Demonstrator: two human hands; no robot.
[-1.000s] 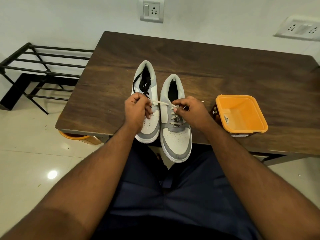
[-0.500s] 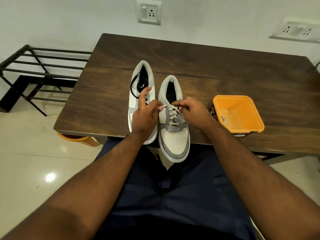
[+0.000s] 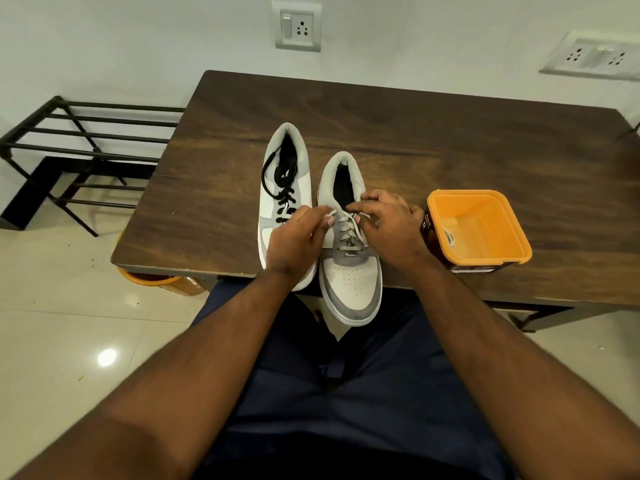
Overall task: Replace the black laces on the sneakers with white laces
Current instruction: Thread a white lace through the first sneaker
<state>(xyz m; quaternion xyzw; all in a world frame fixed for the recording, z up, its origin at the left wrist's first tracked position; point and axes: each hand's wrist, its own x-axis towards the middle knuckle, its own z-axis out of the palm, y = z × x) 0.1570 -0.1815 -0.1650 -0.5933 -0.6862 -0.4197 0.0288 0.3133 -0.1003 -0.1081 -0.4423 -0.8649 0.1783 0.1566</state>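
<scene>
The surface [image 3: 433, 140] is dark wood with visible grain and a dull sheen. Both sneakers, the black-laced one [image 3: 273, 202] and the white-laced one [image 3: 351, 282], look like smooth matt leather with perforated toes. The orange tub [image 3: 481, 230] is smooth plastic. The floor tiles [image 3: 69, 323] are glossy.

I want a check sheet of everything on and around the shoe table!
Surface: dark wooden table.
Job's things: left sneaker has black laces; right sneaker, toe past the table edge, has white laces.
Clutter: orange tub, a white lace inside.
Hands: left hand and right hand each pinch a white lace end.
Cables: nothing seen.
Surroundings: black rack, wall sockets, tiled floor.
</scene>
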